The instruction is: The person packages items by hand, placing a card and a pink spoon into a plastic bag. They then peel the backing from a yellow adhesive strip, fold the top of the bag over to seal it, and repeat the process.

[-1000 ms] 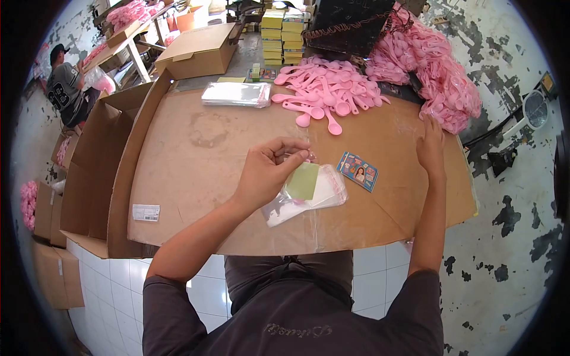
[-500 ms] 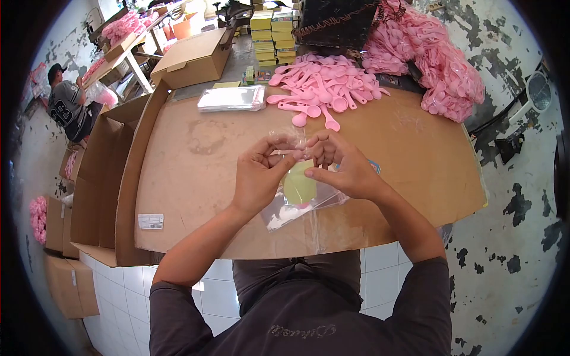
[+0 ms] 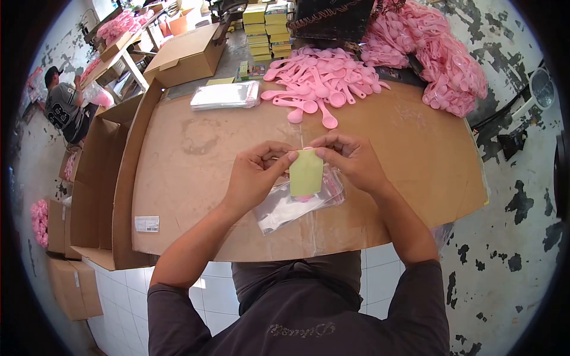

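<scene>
Between my two hands hangs a pale green card (image 3: 306, 175), pinched at its upper corners. My left hand (image 3: 255, 169) is closed on the card's upper left corner, and my right hand (image 3: 351, 159) on the upper right one. A bit of pink shows above the card and another below its lower edge. Beneath the card, clear plastic bags (image 3: 285, 210) lie on the cardboard tabletop (image 3: 196, 178). Farther forward is a loose pile of pink spoons (image 3: 320, 80).
A stack of clear bags (image 3: 224, 95) lies left of the spoons. Card stacks (image 3: 258, 32) stand behind. Bagged pink spoons (image 3: 445, 65) are heaped at right. An open carton (image 3: 104, 184) borders the left edge. Another person (image 3: 65, 110) sits far left.
My hands have spread slightly apart, each now at a top corner of the green card. The card hangs straighter, its face more visible. The view has shifted slightly.
</scene>
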### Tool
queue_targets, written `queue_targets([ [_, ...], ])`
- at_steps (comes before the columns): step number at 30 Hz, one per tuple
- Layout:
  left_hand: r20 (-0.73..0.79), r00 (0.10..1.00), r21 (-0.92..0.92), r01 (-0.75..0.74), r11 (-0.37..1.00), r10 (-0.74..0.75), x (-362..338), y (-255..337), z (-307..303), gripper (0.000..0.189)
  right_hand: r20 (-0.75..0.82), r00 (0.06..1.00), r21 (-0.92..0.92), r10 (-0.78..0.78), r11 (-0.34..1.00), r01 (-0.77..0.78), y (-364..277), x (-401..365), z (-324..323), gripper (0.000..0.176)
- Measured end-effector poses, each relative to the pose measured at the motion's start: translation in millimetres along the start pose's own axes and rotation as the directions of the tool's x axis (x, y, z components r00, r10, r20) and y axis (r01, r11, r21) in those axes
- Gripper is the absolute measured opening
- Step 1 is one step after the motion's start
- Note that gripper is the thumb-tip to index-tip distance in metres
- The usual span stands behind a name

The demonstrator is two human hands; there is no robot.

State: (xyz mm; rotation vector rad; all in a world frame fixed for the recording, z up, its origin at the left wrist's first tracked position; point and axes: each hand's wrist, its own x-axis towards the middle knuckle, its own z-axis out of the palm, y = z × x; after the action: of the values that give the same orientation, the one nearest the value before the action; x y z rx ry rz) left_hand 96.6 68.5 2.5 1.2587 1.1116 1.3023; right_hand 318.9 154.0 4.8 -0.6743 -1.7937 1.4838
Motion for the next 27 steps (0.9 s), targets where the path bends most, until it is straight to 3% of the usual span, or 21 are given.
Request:
queue_targets([
  [6,-0.044,0.999,-0.037,0.022,0.999,-0.024,1.3,1.2,5.3,0.021,0.022,0.999,0.048,0.044,0.998,-0.045,-3.4,-1.3,-5.2,0.018],
  [9,-0.085,0.994,0.003,-0.068,0.998,0.068,3.2,-12.0,2.1,0.018,0.014,0.999,0.075,0.029,0.997,-0.030,4.3,-0.9,-10.3,0.017],
  [15,-0.018,0.989,0.047,-0.148,0.988,0.149,2.9,-14.0,-4.6,0.019,0.047,0.998,0.029,-0.030,0.999,0.028,4.7,-2.0,-15.1,0.015],
  [22,0.031,0.991,0.022,-0.127,0.992,0.127,3.7,-10.7,-8.8,0.019,0.104,0.995,-0.044,0.016,0.999,-0.011,1.1,-1.5,-24.9,0.016],
  [27,0.009,1.000,-0.002,0.007,1.000,-0.007,5.0,-10.2,-3.4,0.021,0.091,0.995,0.112,0.046,0.992,-0.056,4.1,-4.1,-16.2,0.017],
])
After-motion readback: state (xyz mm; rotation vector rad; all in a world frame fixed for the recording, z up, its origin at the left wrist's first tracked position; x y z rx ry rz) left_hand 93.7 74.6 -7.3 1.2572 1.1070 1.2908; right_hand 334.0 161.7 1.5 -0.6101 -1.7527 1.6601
